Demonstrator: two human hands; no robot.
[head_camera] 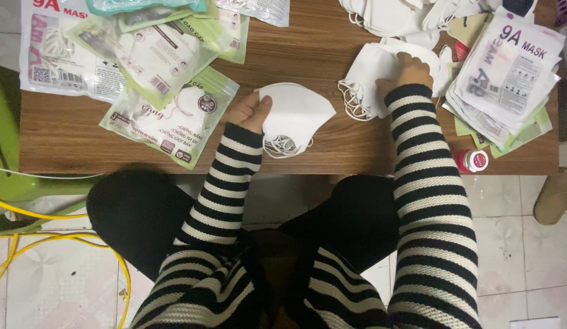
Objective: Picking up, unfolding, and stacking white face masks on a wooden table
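There, at the wooden desk [320,42], a person in a black-and-white striped top sat with both hands out over the work. The left hand [250,111] had its grip closed on the near edge of a small stack of folded white masks [295,116], thumb on top, the ear loops spilling out beneath toward the desk's front edge. That stack lay flat on the wood near the middle of the desk, a little back from its front edge. The right hand [408,70] was further toward the right side of the desk, its fingers curled down onto a second bundle of white masks [372,76]; the grip looked closed on that bundle, though the fingertips were hidden under the hand. Behind it, at the far edge of the desk, sat a loose heap of more white masks [393,15]. On the desk's right end a pile of printed mask packets [509,73] was fanned out, and a small red-and-white capped bottle [472,160] lay at the front right corner. On the left half of the desk lay filled green-and-white packets [167,109], overlapping one another. Off the desk's left side, a yellow cable [27,214] trailed over the tiled floor.
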